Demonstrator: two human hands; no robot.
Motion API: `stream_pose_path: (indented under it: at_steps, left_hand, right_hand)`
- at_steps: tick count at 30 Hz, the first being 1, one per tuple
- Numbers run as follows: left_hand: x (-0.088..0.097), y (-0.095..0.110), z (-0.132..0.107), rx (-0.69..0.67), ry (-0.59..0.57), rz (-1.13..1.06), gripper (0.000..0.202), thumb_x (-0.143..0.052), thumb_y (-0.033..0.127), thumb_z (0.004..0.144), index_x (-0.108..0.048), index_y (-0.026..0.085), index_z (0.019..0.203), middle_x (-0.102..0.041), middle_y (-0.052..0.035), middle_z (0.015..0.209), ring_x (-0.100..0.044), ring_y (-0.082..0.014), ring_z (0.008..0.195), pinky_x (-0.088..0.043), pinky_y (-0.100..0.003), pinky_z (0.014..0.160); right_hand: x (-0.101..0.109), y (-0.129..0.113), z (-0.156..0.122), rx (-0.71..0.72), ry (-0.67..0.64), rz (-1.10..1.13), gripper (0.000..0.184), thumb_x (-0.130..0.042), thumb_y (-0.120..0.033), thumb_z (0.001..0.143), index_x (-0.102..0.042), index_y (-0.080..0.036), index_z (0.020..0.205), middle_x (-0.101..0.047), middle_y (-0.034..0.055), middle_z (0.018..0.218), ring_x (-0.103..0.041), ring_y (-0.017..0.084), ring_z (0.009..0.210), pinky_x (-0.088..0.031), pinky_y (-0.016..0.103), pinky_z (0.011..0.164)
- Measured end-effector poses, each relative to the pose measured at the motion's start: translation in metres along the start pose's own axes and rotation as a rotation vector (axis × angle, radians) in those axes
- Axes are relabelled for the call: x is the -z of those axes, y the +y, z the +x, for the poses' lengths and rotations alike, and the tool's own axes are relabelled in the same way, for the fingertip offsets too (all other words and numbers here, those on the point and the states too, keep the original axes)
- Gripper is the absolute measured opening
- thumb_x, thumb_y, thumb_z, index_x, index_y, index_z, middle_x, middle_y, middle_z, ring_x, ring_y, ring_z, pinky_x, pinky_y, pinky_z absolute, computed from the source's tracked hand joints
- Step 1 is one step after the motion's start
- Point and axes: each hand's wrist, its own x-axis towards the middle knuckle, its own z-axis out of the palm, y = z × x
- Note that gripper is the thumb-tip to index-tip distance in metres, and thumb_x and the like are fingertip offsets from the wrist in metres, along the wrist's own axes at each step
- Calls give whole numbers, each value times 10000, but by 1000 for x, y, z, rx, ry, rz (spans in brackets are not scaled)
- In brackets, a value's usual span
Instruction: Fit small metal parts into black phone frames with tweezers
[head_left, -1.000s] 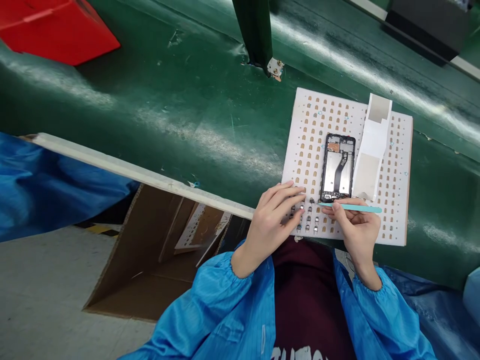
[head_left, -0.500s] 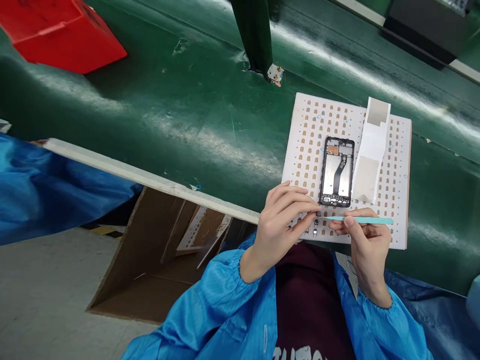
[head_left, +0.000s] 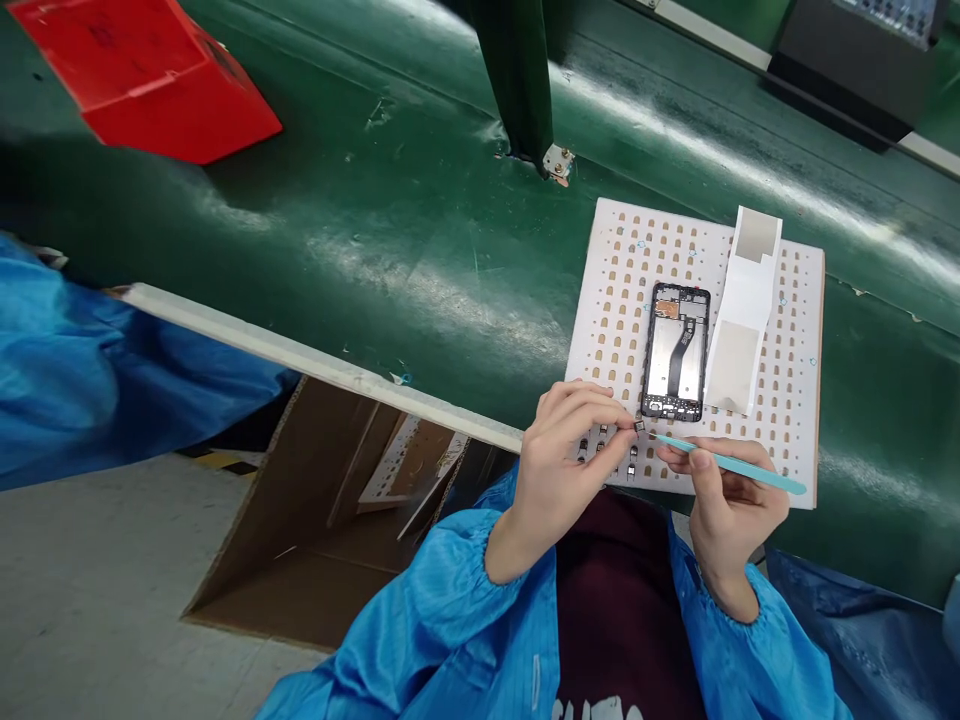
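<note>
A white perforated tray lies on the green belt. On it rest a black phone frame and a white paper strip. Several small dark parts sit in the tray's near rows. My left hand pinches one small dark part just below the phone frame's bottom edge. My right hand grips teal tweezers, their tip pointing left at that part.
A red box lies at the far left of the green belt. A green post stands behind the tray. An open cardboard box sits below the belt's white edge. Another person's blue sleeve is at the left.
My left hand's fingers have closed from flat on the small parts to a pinch on one, raised toward the phone frame. The tweezers tilted, their tip now aimed at it.
</note>
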Motion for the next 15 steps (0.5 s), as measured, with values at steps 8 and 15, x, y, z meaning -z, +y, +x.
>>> stream_pose_path:
  at_steps: [8, 15]
  left_hand:
    - [90, -25, -47, -129, 291, 487, 275, -801, 149, 901, -804, 341, 1097, -809, 20, 988, -763, -282, 949, -630, -576, 961]
    - [164, -96, -107, 107, 140, 714, 244, -620, 374, 1013, -732, 315, 805, -639, -2, 615, -543, -202, 455, -405, -360, 405]
  right_hand:
    - [7, -12, 63, 80, 135, -74, 213, -885, -372, 981, -775, -192, 949, -782, 52, 819, -821, 291, 769, -717, 348, 637]
    - [0, 6, 129, 9, 83, -52, 312, -909, -460, 939, -765, -185, 977, -794, 77, 888, -826, 314, 903, -737, 396, 770]
